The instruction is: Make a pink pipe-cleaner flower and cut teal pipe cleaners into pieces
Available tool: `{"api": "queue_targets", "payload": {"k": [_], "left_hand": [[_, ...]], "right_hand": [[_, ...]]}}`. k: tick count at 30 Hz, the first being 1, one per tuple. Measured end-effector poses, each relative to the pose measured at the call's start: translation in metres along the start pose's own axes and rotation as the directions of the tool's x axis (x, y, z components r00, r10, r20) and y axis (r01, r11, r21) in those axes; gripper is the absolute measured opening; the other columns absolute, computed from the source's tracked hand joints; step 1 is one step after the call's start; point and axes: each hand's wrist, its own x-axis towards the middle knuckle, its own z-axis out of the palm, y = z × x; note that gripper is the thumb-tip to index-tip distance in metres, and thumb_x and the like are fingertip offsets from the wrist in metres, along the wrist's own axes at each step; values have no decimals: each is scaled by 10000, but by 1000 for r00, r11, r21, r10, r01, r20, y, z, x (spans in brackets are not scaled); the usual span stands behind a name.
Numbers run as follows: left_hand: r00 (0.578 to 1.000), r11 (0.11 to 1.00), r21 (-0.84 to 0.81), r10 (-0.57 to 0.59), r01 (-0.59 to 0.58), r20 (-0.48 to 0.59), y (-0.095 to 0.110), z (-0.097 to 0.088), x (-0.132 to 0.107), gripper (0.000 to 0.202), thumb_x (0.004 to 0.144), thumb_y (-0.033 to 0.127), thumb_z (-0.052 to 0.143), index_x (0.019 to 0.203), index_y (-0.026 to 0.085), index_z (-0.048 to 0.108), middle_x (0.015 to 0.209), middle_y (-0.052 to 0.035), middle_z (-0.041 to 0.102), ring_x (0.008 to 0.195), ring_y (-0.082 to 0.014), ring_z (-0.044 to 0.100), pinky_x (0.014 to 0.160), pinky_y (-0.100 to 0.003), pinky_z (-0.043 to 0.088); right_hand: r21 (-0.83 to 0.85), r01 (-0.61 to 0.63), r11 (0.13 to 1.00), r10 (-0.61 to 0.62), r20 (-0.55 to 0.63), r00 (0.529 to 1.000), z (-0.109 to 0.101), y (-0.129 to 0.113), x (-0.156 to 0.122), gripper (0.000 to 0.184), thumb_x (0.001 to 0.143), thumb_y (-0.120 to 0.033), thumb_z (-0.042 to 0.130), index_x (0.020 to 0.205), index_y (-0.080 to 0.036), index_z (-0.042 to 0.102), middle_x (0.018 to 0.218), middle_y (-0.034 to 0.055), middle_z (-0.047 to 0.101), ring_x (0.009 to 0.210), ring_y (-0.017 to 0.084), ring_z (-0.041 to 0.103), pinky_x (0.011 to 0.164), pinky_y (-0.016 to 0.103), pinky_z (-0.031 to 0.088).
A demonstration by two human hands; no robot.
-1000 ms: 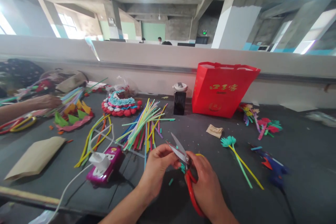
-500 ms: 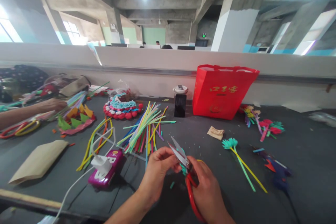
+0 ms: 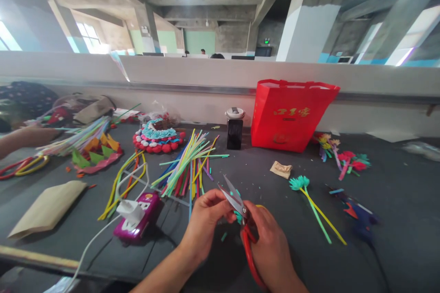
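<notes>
My right hand [image 3: 268, 242] grips red-handled scissors [image 3: 240, 219], blades apart and pointing up-left. My left hand [image 3: 206, 219] pinches a small teal piece [image 3: 238, 215] right at the blades; most of it is hidden by my fingers. Small teal scraps [image 3: 223, 236] lie on the dark table [image 3: 395, 247] below my hands. A fan of coloured straws [image 3: 187, 165] lies just beyond my left hand.
A pink power strip [image 3: 137, 217] with white plug and cable sits to the left. Teal-topped straw flowers [image 3: 311, 201], a blue glue gun [image 3: 357, 215], a red bag [image 3: 292, 114], a phone [image 3: 235, 133], a round pompom piece [image 3: 158, 136] and a brown envelope [image 3: 46, 208] lie around. Another person's arm [image 3: 24, 139] reaches in far left.
My hands and the scissors stay almost where they were. The other person's hand at the far left has drawn back leftward, pulling a bundle of straws.
</notes>
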Motion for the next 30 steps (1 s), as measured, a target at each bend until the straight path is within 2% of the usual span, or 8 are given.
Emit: {"api": "queue_targets", "payload": {"k": [9, 16, 21, 26, 30], "left_hand": [[999, 1000, -12, -7, 7, -31, -4, 3, -2, 160, 679, 230, 775, 677, 145, 639, 631, -15, 663, 547, -105, 558, 614, -237, 443], [999, 999, -36, -24, 23, -31, -7, 5, -4, 178, 681, 241, 782, 702, 150, 631, 672, -22, 690, 547, -111, 573, 601, -242, 441], [998, 998, -37, -55, 54, -16, -8, 6, -4, 170, 696, 238, 777, 724, 140, 640, 702, -40, 705, 560, -107, 580, 604, -234, 446], [996, 990, -117, -85, 83, -12, -10, 4, -1, 136, 712, 203, 761, 763, 143, 650, 659, -16, 678, 546, -91, 568, 579, -208, 433], [995, 972, -211, -94, 101, 44, -10, 3, 0, 140, 727, 214, 761, 769, 137, 652, 671, -18, 666, 548, -81, 556, 560, -197, 426]], "right_hand": [[41, -28, 999, 28, -10, 1000, -1, -2, -4, 516, 756, -72, 497, 1250, -213, 538, 1039, 78, 688, 971, 241, 670, 819, 379, 571], [104, -48, 993, 43, 49, 998, -7, -2, -6, 456, 789, -85, 457, 1210, -205, 583, 970, 68, 718, 858, 206, 708, 738, 303, 585], [121, -51, 991, 45, 50, 998, -10, 4, -7, 414, 831, -118, 458, 1216, -193, 589, 986, 71, 735, 863, 198, 720, 741, 284, 581], [74, -99, 992, 99, 10, 995, -11, 12, -7, 367, 874, -212, 504, 1232, -168, 572, 1058, 99, 725, 902, 213, 720, 765, 305, 587], [32, -67, 997, 64, 78, 995, -13, 11, -8, 376, 872, -198, 494, 1242, -189, 562, 1106, 97, 703, 991, 228, 692, 818, 347, 580]]}}
